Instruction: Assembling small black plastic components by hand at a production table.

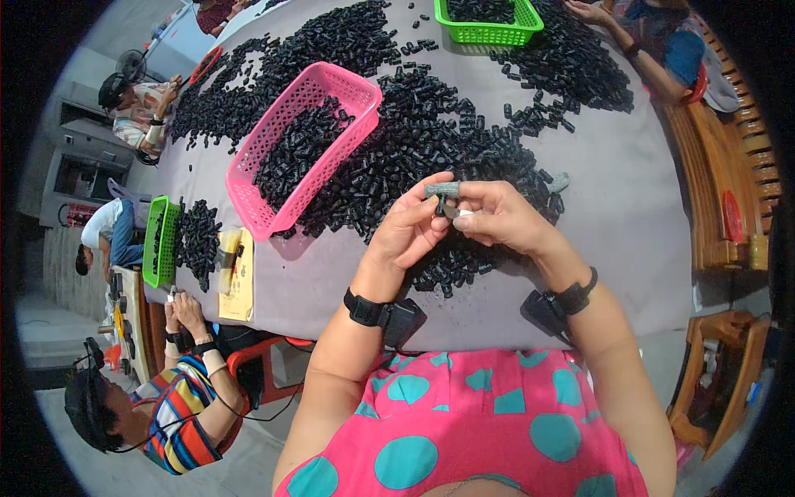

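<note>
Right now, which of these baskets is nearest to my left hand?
The pink basket, holding small black pieces. The top green basket and the left green basket differ in colour and lie farther from your left hand.

The small pieces (422,137) are black, the long basket (329,171) pink, the pink top (489,443) teal-dotted.

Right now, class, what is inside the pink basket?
The pink basket holds many small black pieces, loosely heaped. Where they lie, they cover the basket's floor, so anything underneath the heap cannot be seen.
</note>
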The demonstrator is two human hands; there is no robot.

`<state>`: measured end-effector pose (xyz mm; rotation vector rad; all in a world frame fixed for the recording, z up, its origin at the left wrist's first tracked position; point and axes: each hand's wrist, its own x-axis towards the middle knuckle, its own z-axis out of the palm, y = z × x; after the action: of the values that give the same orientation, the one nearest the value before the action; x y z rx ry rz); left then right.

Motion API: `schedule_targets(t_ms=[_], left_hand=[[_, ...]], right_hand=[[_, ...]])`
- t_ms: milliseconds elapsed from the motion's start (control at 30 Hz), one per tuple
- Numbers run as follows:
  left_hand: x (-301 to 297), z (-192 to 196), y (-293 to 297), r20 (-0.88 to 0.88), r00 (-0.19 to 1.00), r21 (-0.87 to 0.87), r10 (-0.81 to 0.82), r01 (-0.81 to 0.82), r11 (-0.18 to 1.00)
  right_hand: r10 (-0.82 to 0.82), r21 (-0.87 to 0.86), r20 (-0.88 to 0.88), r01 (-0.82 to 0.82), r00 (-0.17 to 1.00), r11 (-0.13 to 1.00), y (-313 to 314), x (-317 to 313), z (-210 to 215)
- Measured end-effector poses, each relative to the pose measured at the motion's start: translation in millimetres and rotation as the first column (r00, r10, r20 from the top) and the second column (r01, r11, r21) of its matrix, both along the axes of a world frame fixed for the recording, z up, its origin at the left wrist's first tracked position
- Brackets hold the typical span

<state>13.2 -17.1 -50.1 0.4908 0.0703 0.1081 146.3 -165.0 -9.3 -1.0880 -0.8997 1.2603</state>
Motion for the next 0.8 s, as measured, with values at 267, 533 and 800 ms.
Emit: schedule_targets(t_ms=[267,533,800], left_hand=[[0.4,4.2,-5.4,0.024,1.0,-0.026,-0.015,0.015,1.0],[-4.7,8.8,-2.9,0.064,0.993,-0.001,-0.101,0.101,0.995],[-2.6,7.4,-3.7,0.062,0.993,0.021,-0.105,0.104,0.994]], right_hand=[[-0.007,0.086,0.008,0.006,1.0,0.996,0.0,0.6,-1.8],[0.064,0.037,0.019,-0.065,0.998,0.997,-7.1,-3.7,9.6],[0.115,0.021,0.02,-0.115,0.993,0.993,-7.3,3.0,1.7]])
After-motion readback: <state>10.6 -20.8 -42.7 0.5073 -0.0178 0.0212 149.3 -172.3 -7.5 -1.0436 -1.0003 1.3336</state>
